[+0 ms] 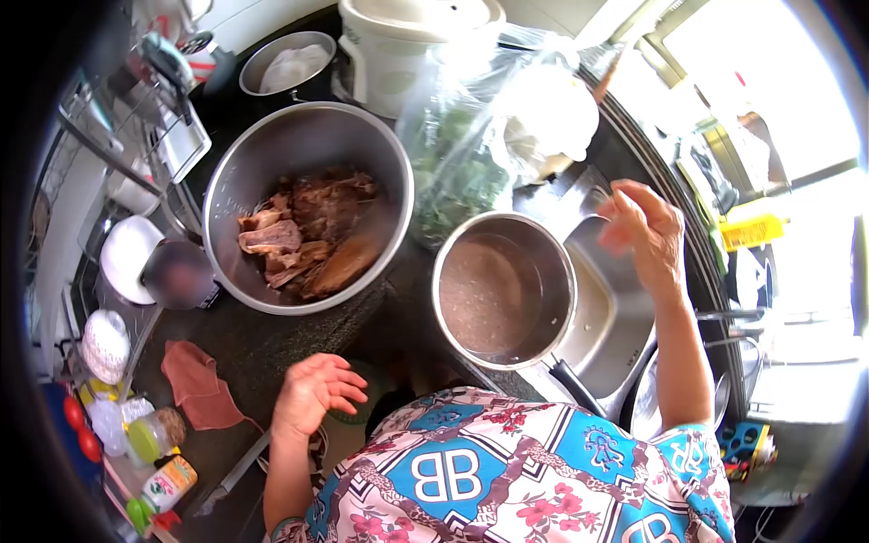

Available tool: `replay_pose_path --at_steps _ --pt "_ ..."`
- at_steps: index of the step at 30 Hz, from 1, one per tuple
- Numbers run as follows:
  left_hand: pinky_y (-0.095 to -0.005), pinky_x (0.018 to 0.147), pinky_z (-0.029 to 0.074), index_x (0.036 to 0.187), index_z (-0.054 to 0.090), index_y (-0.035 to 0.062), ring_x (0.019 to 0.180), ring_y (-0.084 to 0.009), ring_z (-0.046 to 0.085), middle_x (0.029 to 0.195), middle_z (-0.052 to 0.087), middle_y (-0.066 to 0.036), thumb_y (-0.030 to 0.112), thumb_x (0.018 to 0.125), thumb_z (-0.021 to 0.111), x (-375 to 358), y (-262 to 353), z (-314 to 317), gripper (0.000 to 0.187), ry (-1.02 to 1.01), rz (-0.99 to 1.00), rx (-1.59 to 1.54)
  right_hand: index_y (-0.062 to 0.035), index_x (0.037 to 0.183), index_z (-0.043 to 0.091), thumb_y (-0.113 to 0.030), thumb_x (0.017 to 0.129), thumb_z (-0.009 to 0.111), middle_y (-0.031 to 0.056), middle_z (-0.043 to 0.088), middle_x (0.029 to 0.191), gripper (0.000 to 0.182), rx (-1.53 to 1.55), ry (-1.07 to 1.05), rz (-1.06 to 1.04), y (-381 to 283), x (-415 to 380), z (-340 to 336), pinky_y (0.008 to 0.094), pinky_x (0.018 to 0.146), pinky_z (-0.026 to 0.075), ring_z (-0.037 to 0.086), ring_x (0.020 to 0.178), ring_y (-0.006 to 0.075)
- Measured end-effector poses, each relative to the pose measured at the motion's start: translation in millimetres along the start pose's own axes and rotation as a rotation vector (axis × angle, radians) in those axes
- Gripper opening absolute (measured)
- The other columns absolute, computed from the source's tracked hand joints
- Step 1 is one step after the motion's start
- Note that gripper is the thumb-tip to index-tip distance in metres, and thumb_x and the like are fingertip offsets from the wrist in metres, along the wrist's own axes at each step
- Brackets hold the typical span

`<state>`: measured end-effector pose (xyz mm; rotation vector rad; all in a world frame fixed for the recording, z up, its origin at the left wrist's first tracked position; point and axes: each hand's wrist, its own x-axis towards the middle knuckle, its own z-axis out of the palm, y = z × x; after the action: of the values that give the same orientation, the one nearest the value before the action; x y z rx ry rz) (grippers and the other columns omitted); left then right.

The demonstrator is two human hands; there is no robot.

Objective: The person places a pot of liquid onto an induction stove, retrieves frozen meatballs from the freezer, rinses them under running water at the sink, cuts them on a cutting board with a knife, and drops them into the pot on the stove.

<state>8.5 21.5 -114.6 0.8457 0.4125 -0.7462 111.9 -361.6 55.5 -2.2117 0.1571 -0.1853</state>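
Note:
My left hand (321,394) hovers below the large steel pot, its fingers apart and nothing in it. That large pot (403,172) stands on the dark counter with chunks of cooked brown meat (308,231) inside. To its right is a smaller steel pot (572,299) holding cloudy brownish liquid (489,290), its black handle pointing down and right. Raised over the sink (611,335), right of the small pot, my right hand (644,222) has bent, partly blurred fingers that spread apart, with nothing visible in them. Neither hand touches a pot.
Behind the pots are a clear bag of green leaves (457,172), a white cooker (389,54) and a small bowl (317,45). A reddish cloth (199,385) lies at the left, near jars and a bottle (169,482). A dish rack (118,158) stands at the far left.

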Motion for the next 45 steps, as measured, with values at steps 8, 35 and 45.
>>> replay_pose_path --at_steps 8,35,45 --pt "-0.0357 0.068 0.053 0.106 0.048 -0.006 0.084 -0.0292 0.061 0.095 0.057 -0.022 0.015 0.083 0.056 29 -19 69 0.032 -0.205 -0.044 0.197 0.0039 0.11 0.053 -0.051 0.078 0.056 0.0116 0.062 0.087 0.063 -0.087 -0.657 0.502 98 -119 -48 0.0282 0.061 0.049 0.062 0.07 0.0177" --pt "-0.0245 0.044 0.037 0.087 0.05 0.0091 0.044 -0.0088 0.041 0.072 0.053 -0.011 0.006 0.083 0.054 45 -137 221 0.006 -0.171 0.011 -0.379 -0.0012 0.078 0.054 -0.033 0.087 0.051 0.0054 0.058 0.062 0.033 0.5 -0.973 0.319 93 -212 -19 0.0223 0.047 0.044 0.055 0.051 0.0101" --pt "-0.0207 0.034 0.035 0.085 0.052 0.0014 0.036 -0.0045 0.039 0.062 0.049 -0.007 -0.001 0.078 0.055 5 -112 167 0.008 -0.243 0.003 -0.064 0.0017 0.088 0.056 -0.023 0.082 0.059 0.0058 0.06 0.063 0.025 0.41 -0.689 0.36 157 -221 -36 0.0234 0.046 0.046 0.057 0.052 0.0114"
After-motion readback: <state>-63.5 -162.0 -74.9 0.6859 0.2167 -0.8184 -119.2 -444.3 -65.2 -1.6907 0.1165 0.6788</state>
